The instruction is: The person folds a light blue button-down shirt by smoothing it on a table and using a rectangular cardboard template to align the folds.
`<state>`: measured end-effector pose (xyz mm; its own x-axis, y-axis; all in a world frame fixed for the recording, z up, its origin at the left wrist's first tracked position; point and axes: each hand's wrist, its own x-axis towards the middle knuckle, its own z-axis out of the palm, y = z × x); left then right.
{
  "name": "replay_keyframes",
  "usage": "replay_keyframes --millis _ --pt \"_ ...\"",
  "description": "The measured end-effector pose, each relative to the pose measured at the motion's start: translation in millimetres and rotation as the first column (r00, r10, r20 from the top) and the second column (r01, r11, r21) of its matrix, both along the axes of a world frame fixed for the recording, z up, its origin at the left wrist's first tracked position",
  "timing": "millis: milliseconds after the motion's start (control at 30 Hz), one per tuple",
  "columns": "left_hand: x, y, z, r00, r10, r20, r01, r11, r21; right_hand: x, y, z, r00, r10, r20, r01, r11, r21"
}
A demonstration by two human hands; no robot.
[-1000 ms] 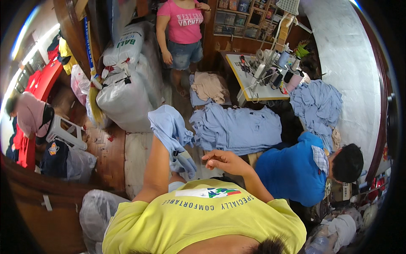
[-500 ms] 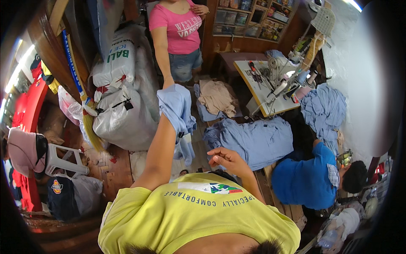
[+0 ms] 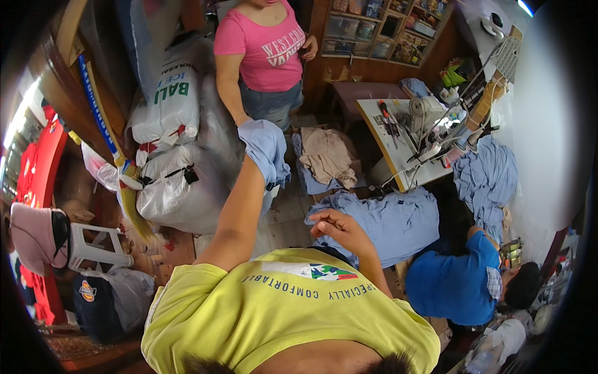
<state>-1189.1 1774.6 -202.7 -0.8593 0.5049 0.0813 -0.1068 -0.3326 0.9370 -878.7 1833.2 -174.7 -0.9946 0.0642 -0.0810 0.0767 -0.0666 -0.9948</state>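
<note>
Your left forearm point(image 3: 235, 209) reached toward a light-blue garment point(image 3: 265, 146), which covered your left grip, so you could not tell how closed it was. The garment hung before a person in pink point(image 3: 265, 47), whose lowered arm met its top edge. Your empty right grip point(image 3: 342, 228), fingers loosely curled, appeared over a blue clothes pile point(image 3: 395, 218).

Pretty cramped room tbh: brown wood wall point(image 3: 319, 78) with a gridded shelf point(image 3: 381, 30) past the far edge of the white-topped desk point(image 3: 410, 174), plus a pale wall point(image 3: 545, 156) off its right edge. Floor point(image 3: 152, 252) is reddish-brown near the white stool point(image 3: 99, 244) way left, and there's a bright light point(image 3: 525, 7) up top right.
</note>
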Motion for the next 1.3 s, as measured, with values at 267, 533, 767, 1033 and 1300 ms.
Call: replay_keyframes --millis 267,533,767,1033,1300 --pt "-55 17 -42 0.788 -0.353 0.503 0.018 0.831 0.556 4 -14 1 0.979 -0.199 0.044 0.2 0.98 -0.011" --pt "-72 -69 -188 0.636 -0.414 0.651 0.047 0.863 0.503 46 -101 -13 0.785 -0.595 0.172 0.614 0.784 -0.088" --pt "62 -198 -419 0.353 -0.603 0.716 0.825 -0.161 -0.542 170 -176 -50 0.465 -0.839 0.284 0.862 0.501 0.07" --pt "129 -28 -424 0.251 -0.708 0.66 0.445 -0.521 -0.729 366 -317 -186 -0.246 -0.858 0.451 0.961 -0.155 0.229" --pt "440 24 -417 0.133 -0.751 0.647 0.348 -0.576 -0.74 478 -409 -187 -0.655 -0.674 0.341 0.751 -0.531 0.393"
